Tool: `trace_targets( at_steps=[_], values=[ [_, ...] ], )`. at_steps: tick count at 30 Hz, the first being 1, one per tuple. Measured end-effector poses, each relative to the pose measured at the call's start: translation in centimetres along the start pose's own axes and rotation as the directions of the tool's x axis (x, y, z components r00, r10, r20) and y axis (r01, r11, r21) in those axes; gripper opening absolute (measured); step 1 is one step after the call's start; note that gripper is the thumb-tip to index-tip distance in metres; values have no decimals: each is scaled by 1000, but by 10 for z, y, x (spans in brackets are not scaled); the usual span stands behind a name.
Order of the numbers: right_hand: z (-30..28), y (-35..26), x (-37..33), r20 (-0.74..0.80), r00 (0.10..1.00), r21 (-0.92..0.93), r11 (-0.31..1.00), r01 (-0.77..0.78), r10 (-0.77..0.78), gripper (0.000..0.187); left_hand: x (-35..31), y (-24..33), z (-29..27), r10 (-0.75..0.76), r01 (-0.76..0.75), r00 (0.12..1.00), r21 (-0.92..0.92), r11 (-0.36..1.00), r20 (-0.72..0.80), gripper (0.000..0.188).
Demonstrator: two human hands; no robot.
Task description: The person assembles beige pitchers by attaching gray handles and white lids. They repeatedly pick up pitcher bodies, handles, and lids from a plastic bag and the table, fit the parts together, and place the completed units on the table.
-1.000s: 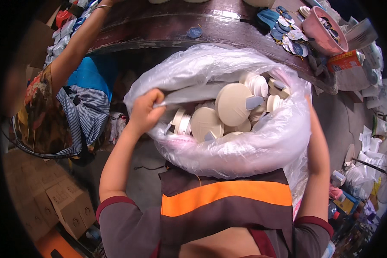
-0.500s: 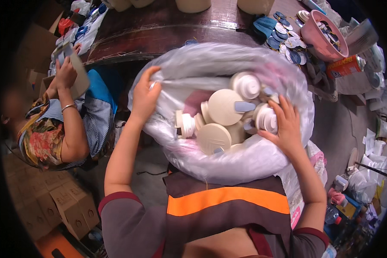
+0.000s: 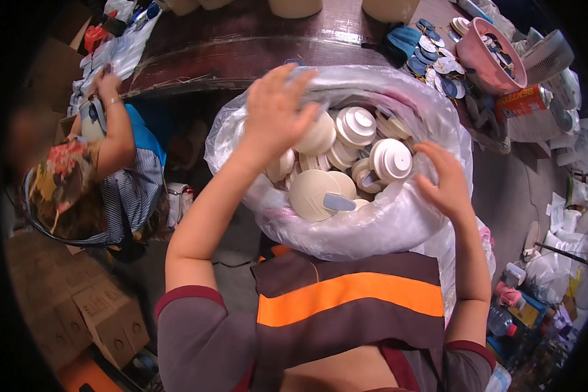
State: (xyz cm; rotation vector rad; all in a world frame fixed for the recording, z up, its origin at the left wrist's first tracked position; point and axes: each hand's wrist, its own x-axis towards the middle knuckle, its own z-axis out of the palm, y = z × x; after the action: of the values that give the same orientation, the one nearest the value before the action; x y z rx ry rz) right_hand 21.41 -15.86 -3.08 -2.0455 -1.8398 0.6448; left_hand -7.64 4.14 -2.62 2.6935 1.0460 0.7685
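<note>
A large clear plastic bag (image 3: 366,238) gapes in front of me, its rim bunched into a thick roll. Inside lie several round cream lids (image 3: 310,196), some with a grey tab (image 3: 339,203) and others showing white stepped undersides (image 3: 393,161). My left hand (image 3: 277,114) is over the bag's far left part with its fingers spread, partly covering a lid beneath it. At the right rim, my right hand (image 3: 445,183) has its fingers apart, beside a stepped lid. Neither hand holds anything I can see.
Beyond the bag is a dark red table (image 3: 222,49) with cream containers (image 3: 295,6). Round tags (image 3: 431,59) and a pink basin (image 3: 483,55) are at the far right. A seated person (image 3: 91,170) works at left, above cardboard boxes (image 3: 108,320).
My left hand has left the left rim and moved right and farther away, over the lids. My right hand has drawn back slightly to the right. The lids have shifted about in the bag.
</note>
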Motion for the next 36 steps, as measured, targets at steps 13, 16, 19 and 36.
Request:
trace_targets(
  at_steps=[13,16,19,36],
  values=[
    [-30,7,122,-413,876,-273,951,142,-249,42,-11,31,94,-95,109,905,-10,994,416,90],
    [-96,-25,241,-581,800,-227,974,19,-151,53,-9,29,82,-92,149,869,-79,986,486,85],
    [-168,12,343,-631,755,-407,905,-126,-179,52,-1,36,64,-6,129,884,-231,964,468,75],
    [-83,-57,122,-641,353,-246,618,747,-681,28,87,-7,-70,-76,-118,848,-327,938,-525,50]
  ],
)
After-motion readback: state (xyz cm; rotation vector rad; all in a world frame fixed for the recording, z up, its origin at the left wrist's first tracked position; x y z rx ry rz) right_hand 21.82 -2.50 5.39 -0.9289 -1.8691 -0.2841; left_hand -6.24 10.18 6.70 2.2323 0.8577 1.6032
